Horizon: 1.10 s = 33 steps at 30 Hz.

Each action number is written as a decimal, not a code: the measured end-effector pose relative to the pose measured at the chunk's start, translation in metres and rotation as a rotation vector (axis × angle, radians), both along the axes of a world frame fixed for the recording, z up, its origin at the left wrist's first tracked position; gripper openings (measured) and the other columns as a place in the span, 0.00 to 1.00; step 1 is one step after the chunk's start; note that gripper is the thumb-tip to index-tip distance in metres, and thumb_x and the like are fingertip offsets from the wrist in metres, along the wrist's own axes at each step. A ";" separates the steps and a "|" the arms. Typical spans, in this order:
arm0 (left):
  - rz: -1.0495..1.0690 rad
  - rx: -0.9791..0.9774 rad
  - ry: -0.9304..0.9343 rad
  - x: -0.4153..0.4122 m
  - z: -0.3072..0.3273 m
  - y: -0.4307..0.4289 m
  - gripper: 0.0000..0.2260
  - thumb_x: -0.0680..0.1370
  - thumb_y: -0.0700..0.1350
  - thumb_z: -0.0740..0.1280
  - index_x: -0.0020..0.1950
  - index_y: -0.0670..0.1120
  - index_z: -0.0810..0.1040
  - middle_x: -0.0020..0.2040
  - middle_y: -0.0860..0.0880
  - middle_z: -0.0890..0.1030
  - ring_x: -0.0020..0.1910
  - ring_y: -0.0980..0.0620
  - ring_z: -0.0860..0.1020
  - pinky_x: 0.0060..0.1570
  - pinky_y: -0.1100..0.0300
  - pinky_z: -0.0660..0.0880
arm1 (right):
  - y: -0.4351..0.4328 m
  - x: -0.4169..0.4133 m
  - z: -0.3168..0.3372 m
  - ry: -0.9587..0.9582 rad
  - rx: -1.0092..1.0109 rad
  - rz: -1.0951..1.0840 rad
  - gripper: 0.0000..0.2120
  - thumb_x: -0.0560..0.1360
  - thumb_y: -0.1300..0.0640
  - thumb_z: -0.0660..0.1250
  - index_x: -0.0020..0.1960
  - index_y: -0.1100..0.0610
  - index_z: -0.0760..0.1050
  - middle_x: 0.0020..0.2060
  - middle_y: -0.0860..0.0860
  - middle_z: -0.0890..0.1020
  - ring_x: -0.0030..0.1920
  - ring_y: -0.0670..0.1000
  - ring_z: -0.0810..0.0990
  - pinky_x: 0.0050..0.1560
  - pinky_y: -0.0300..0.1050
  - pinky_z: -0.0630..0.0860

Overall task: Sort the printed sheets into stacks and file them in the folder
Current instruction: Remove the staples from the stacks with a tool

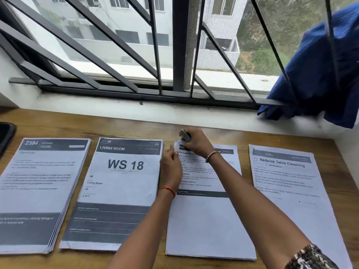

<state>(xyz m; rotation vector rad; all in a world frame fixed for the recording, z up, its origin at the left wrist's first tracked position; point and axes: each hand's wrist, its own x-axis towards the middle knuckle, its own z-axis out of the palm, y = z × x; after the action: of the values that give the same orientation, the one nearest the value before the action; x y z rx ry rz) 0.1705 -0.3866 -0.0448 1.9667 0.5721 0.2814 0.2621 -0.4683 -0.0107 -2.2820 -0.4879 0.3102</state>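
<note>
Left hand [171, 162] and right hand [196, 141] meet at one spot, the far left corner of the third stack.

Going left to right across the wooden table [116, 129], a dark phone [5, 136] lies at the left edge. Next comes the Kitchen stack [38, 181], its sheets slightly fanned, with the Living Room stack [120, 191] just beside it. The Pre-wash Sorting stack [207, 220] follows, and the Bedside Table Cleaning stack [287, 191] lies nearest the right edge. All four stacks lie flat, and their long axes run from the near edge toward the window.

The left hand pinches the Pre-wash Sorting stack by its left edge, close to that far corner, which lifts a little off the table. The right hand reaches in from the right across the stack's upper half and grips what looks like a small metal stapler [185, 135], whose mouth sits at the same corner. Fastening that corner seems to be the step in hand. It depends on the sheets staying squared there, and the right hand is already in place.

A blue cloth [320, 74] hangs over the sill past the far right corner. No folder is in view, so nothing is filed yet.
</note>
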 end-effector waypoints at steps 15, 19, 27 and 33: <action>0.196 -0.305 0.004 0.015 0.006 0.002 0.09 0.77 0.36 0.65 0.54 0.37 0.81 0.43 0.49 0.80 0.35 0.64 0.74 0.30 0.78 0.69 | 0.006 0.022 0.014 0.499 0.760 -0.458 0.15 0.78 0.50 0.60 0.50 0.62 0.75 0.30 0.51 0.72 0.29 0.48 0.72 0.32 0.40 0.70; 0.194 -0.289 -0.003 0.014 0.006 0.001 0.08 0.77 0.36 0.65 0.53 0.37 0.81 0.43 0.49 0.80 0.35 0.64 0.74 0.31 0.78 0.69 | 0.015 0.031 0.011 0.572 0.929 -0.506 0.15 0.81 0.53 0.55 0.53 0.64 0.72 0.32 0.53 0.71 0.32 0.49 0.72 0.31 0.37 0.73; 0.209 -0.275 -0.061 0.012 0.005 0.001 0.07 0.76 0.39 0.67 0.49 0.39 0.83 0.39 0.54 0.80 0.38 0.58 0.77 0.41 0.65 0.74 | 0.024 0.037 -0.003 0.690 1.179 -0.379 0.13 0.82 0.55 0.51 0.46 0.59 0.70 0.29 0.50 0.80 0.35 0.49 0.83 0.43 0.43 0.76; 0.219 -0.231 -0.059 0.012 0.001 0.001 0.07 0.76 0.38 0.66 0.52 0.38 0.82 0.41 0.52 0.81 0.38 0.61 0.76 0.38 0.75 0.71 | 0.024 0.035 -0.010 0.728 1.004 -0.297 0.13 0.82 0.56 0.49 0.44 0.60 0.68 0.32 0.55 0.79 0.37 0.53 0.83 0.47 0.47 0.75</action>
<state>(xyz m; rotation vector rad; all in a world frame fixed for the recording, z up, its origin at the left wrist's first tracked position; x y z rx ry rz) 0.1825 -0.3854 -0.0437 1.6700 0.7488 0.3906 0.2975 -0.4438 -0.0205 -1.1212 0.0935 0.5540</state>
